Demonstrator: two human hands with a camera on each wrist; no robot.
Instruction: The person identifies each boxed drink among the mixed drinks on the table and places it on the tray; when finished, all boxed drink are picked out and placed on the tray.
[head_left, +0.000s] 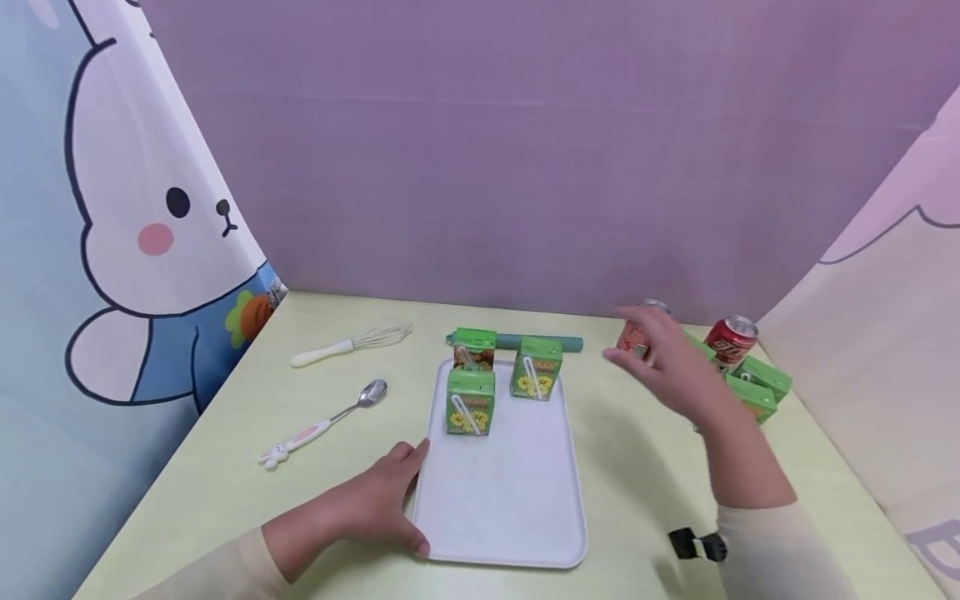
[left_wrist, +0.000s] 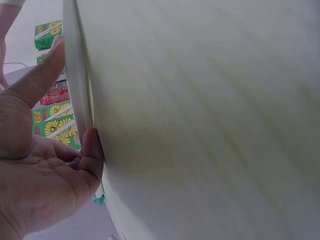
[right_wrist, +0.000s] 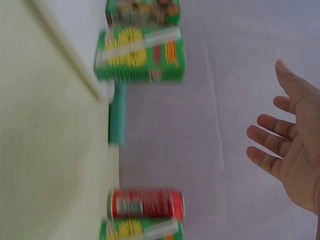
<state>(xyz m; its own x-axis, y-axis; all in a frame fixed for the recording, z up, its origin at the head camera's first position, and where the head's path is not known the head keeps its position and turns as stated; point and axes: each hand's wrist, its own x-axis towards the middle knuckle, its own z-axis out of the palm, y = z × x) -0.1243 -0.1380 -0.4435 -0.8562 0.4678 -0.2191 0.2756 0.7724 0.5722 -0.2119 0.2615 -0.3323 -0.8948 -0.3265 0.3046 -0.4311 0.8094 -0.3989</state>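
My left hand (head_left: 378, 496) holds the left edge of a white tray (head_left: 510, 500), its thumb near the front corner and its fingers farther up the side. In the left wrist view, a thumb (left_wrist: 42, 72) and bent fingers meet the tray's rim. Toward the tray's back stand green juice boxes: one in front (head_left: 470, 404), one at right (head_left: 536, 368) and one at back left (head_left: 474, 348). My right hand (head_left: 678, 367) is raised with fingers extended and holds nothing. In the head view it partly covers a red can (head_left: 633, 340).
Right of that hand stand another red can (head_left: 731, 342) and several juice boxes (head_left: 765, 379). A teal rod (head_left: 566, 343) lies behind the tray. To the left are a whisk (head_left: 352, 343) and a rabbit-handled spoon (head_left: 322, 427). Cloth walls enclose the table.
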